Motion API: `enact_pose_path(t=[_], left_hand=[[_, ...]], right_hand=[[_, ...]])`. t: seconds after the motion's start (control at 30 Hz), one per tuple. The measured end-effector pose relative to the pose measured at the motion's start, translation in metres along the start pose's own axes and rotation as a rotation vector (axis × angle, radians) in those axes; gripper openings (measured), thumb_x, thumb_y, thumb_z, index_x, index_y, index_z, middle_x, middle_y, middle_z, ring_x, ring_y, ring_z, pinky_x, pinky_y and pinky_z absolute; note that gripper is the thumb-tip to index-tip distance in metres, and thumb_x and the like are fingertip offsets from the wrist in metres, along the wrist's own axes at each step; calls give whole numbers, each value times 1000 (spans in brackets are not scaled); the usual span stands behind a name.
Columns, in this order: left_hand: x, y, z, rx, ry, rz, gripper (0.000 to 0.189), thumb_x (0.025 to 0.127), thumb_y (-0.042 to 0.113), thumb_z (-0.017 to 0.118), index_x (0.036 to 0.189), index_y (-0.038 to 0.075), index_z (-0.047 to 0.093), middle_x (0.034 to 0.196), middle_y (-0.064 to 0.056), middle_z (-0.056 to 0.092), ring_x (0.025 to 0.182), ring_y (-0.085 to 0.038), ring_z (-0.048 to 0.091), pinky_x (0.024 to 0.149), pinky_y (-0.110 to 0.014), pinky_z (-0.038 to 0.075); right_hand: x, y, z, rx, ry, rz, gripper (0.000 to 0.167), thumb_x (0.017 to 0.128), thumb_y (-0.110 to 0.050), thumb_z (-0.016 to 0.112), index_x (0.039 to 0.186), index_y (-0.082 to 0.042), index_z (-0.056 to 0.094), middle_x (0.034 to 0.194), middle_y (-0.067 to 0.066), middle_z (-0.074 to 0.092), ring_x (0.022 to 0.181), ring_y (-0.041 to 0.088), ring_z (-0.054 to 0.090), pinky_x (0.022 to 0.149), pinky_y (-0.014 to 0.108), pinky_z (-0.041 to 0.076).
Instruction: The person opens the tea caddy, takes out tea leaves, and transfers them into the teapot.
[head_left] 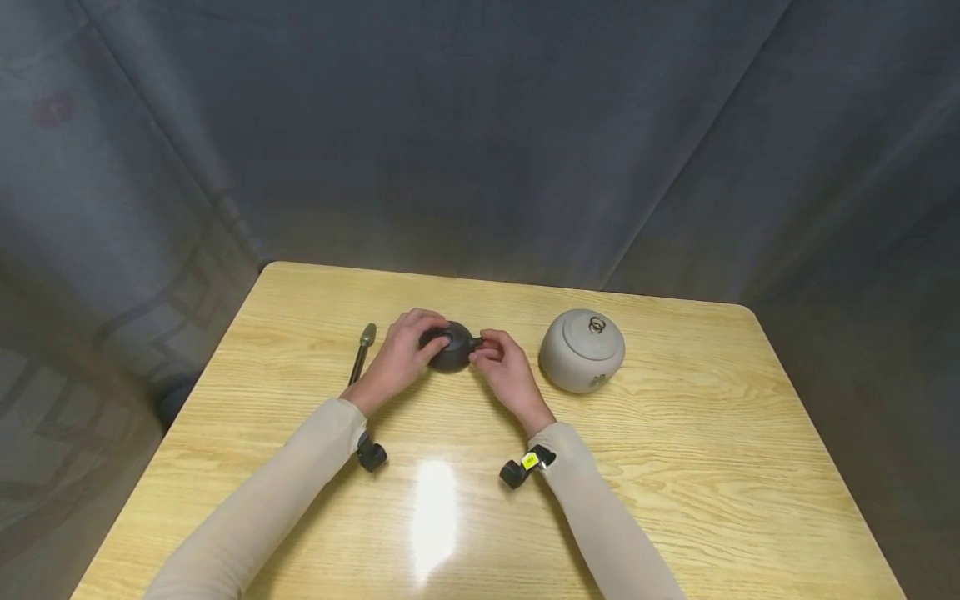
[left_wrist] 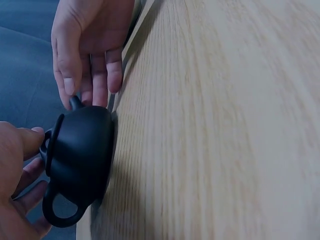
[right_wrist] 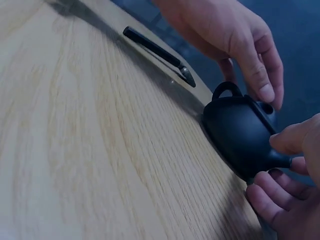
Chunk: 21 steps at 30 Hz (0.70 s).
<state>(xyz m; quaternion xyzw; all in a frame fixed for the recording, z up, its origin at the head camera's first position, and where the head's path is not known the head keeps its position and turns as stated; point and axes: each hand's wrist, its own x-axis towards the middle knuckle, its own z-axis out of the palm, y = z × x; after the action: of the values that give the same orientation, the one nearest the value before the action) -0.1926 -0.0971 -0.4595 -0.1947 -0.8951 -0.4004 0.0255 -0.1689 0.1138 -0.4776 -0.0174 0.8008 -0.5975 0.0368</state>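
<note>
A small black teapot point(head_left: 452, 354) with a loop handle and a short spout stands on the table between the two hands. From the left, my left hand point(head_left: 408, 346) reaches over its top. In the left wrist view, the thumb and fingers of that hand point(left_wrist: 15, 175) pinch the knob of the lid, which sits on the pot. On the other side, my right hand point(head_left: 507, 371) is around the spout point(right_wrist: 280, 160). Its thumb lies near the spout's base, with the fingers below and behind. The handle point(left_wrist: 62, 220) is not held.
Right of the teapot stands a round grey lidded jar point(head_left: 581, 354) with a ring on its lid. A slim black-handled tool point(head_left: 361, 357) with a greyish tip lies beside my left wrist. The wooden table point(head_left: 712, 450) ends at a dark curtain point(head_left: 450, 142).
</note>
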Motion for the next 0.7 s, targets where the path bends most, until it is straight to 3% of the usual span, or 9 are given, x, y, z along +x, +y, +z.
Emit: enact_pose_path(t=[0.37, 0.7], left_hand=[[6, 5, 0, 50, -38, -10, 28, 107, 22, 66, 130, 7, 70, 141, -15, 63, 136, -39, 54, 120, -63, 37], [9, 5, -3, 42, -39, -20, 21, 107, 18, 65, 123, 6, 72, 139, -16, 65, 134, -41, 55, 118, -63, 38]], right_hand=[[10, -2, -3, -155, 2, -52, 37, 100, -11, 73, 136, -4, 66, 124, 17, 72, 111, 29, 71, 92, 35, 58], [11, -4, 1, -191, -7, -58, 31, 99, -10, 74, 129, -6, 70, 123, 15, 69, 107, 28, 67, 90, 35, 55]])
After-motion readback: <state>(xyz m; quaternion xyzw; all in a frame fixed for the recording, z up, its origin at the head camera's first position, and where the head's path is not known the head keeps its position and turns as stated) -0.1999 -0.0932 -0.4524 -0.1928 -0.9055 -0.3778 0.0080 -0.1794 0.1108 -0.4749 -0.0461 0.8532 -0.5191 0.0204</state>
